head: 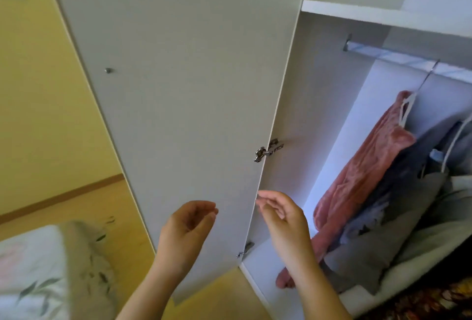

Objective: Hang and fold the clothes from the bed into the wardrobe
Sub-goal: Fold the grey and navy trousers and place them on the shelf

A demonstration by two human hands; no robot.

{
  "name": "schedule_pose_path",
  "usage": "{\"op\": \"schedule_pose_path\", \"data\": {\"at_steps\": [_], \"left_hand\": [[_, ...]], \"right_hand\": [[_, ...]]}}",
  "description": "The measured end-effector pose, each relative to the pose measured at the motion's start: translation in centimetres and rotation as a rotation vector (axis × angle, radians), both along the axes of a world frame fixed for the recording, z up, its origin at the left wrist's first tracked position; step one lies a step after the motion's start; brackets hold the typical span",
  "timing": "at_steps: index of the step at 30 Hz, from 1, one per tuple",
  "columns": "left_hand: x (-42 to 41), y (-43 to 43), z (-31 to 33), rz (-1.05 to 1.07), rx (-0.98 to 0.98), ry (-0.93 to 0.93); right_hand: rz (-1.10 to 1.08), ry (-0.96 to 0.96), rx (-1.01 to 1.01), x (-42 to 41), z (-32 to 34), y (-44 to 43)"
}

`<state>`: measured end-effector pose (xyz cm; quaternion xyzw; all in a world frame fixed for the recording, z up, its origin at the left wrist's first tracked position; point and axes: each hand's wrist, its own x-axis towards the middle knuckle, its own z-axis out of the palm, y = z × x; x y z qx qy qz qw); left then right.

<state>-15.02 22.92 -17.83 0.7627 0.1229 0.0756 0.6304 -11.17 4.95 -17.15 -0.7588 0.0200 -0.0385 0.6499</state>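
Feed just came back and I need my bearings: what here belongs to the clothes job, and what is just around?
Job: wardrobe door, rail, hung pink garment, grey clothes, bed, left hand, right hand, both empty.
Around: yellow wall, floor, skirting board.

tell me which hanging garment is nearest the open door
The pink one: it hangs leftmost on the rail, nearest the door; the blue-grey one and light grey one hang to its right.

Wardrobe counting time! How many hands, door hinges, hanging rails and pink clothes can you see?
Hands: 2, the left hand and the right hand
Door hinges: 2, the upper hinge and the lower hinge
Hanging rail: 1
Pink garment: 1
Total: 6
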Motion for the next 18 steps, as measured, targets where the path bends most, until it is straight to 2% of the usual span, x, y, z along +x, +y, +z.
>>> {"op": "schedule_pose_path", "data": {"at_steps": [10,18], "left_hand": [[-3.3,12.1,1.4,0.223,-0.044,-0.075],[-6.8,23.4,1.7,0.397,-0.065,-0.117]], "right_hand": [[0.279,-0.076,-0.034,0.1,2.2,14.1],[0.531,-0.113,-0.147,-2.1,2.1,27.1]]}}
